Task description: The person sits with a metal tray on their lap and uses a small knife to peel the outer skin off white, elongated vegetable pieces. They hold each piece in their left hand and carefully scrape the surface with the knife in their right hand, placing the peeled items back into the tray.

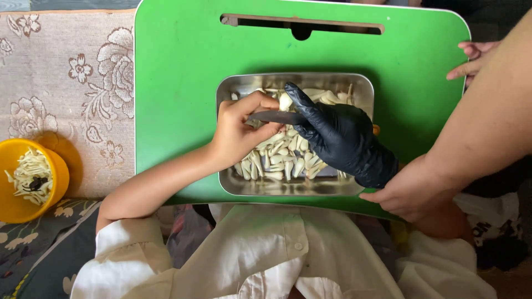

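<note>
A dark knife blade lies across the steel tray of peeled garlic cloves, pinched at its tip by the bare left hand, while the black-gloved right hand is closed around its handle end. The tray sits on a green desk. Another person's hand grips the gloved wrist, and a yellow bowl of peelings stands well apart to the left.

No packages, labels, signs or screens show anywhere in this view.
</note>
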